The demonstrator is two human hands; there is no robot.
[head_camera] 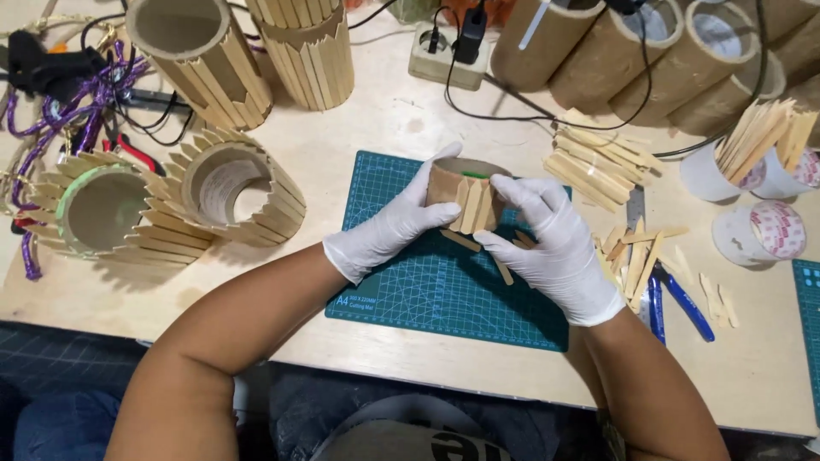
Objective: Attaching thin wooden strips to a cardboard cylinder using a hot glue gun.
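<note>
Both hands wear white gloves. My left hand (391, 226) grips the left side of a short brown cardboard tube (453, 181) held over a green cutting mat (427, 290). Three flat wooden sticks (475, 205) stand side by side on the tube's front. My right hand (555, 243) holds the tube's right side, its fingers pressing on those sticks. A few loose sticks (478, 249) lie on the mat under my hands.
Finished stick-covered tubes (243, 192) lie left and stand at the back (312, 51). Bare cardboard tubes (658, 60) lie at top right. A stick pile (594, 158), tape rolls (760, 230), blue-handled pliers (679, 303) and a power strip (448, 55) surround the mat.
</note>
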